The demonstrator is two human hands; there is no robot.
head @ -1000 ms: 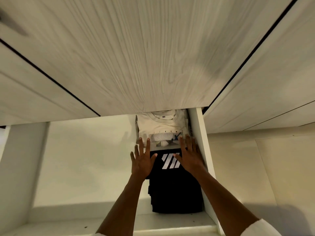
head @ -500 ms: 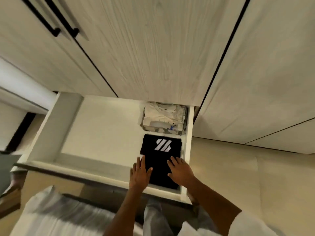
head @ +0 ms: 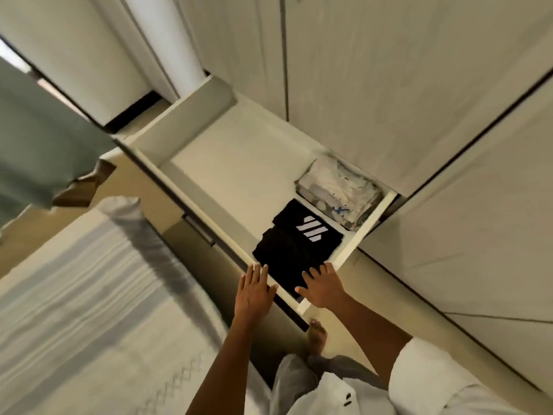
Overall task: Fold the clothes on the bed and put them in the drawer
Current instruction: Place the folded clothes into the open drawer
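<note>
Head view: both hands, the left hand and right hand, are flat and empty at the open drawer front. A folded black shirt bearing a white slanted-stripe logo, no readable words, lies inside beside a folded pale garment. Placing looks finished; next likely fetch more from the bed.

The person is wearing a white short-sleeved shirt with small dark buttons showing down the front, and light grey trousers. Both forearms are showing bare below the sleeves, and one foot is going shoeless.
</note>
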